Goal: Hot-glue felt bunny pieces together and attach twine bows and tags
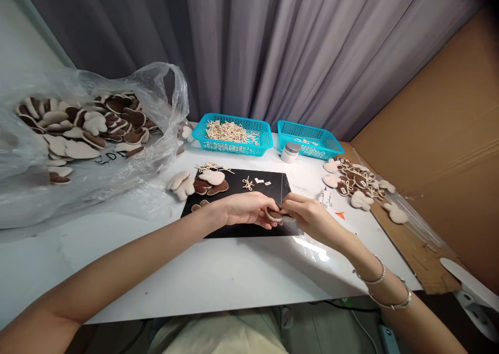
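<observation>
My left hand [253, 209] is closed on a brown and cream felt piece [274, 215], held over the black mat [241, 231]. At the right end of that piece, the fingers of my right hand [306, 212] are pinched together; what lies between them is hidden. Just beyond my hands on the mat lie a small cream string bow [248, 183] and little white tags [267, 183]. A few cream and brown felt pieces [212, 178] are heaped at the mat's left side, with more string bows [210, 166] behind them.
A clear plastic bag [163, 151] full of felt pieces stands at left. Two blue baskets [236, 150] [335, 150] sit at the back, one holding string bows. A lidded jar [290, 154] stands near them. Felt pieces with bows [353, 182] pile up at right beside a cardboard wall [436, 109].
</observation>
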`<state>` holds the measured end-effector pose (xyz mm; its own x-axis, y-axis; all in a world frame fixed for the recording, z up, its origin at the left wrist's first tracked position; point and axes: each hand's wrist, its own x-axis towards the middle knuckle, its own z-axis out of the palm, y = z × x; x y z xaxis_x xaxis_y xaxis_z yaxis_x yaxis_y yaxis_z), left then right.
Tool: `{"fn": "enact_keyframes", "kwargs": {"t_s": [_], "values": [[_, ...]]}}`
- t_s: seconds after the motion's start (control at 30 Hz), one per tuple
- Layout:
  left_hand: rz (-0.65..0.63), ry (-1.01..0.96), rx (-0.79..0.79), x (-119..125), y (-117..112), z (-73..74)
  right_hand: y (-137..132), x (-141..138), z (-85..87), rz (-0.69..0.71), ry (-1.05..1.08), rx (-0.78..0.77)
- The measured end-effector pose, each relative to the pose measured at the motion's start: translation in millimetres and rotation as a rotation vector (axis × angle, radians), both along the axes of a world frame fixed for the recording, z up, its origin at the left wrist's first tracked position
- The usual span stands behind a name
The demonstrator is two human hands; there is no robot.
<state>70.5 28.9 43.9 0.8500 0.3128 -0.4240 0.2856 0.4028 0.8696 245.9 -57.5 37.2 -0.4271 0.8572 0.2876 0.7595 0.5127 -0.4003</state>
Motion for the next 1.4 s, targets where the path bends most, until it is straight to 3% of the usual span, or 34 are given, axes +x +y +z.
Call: {"fn": "enact_keyframes", "kwargs": {"t_s": [0.37,0.7,0.87,0.97,1.1,1.23,1.4], "values": [[-0.128,-0.049,0.164,-3,2,3.5,-7,-6,1.2,-0.119,-0.022,-0.025],[0.027,0.010,0.392,-2,-8,7.0,0,-8,4.1,-0.159,-0.028,-0.035],[0.052,0.029,0.410,-4,-6,8.3,14,-3,2.5,-0.273,-0.133,0.161],[0.052,0.025,0.427,-5,-5,8.9,26,0,2.2,-0.171,-0.182,0.234],[0.072,0.058,0.484,-8,-5,9.8,37,-2,5.1,-0.029,-0.254,0.198],[0.122,0.101,0.514,-9,0,6.4,39,-6,11.9,-0.042,-0.241,0.187],[0.317,0.124,0.535,-7,10,-3.2,36,-8,15.6,-0.098,-0.179,0.253]]}}
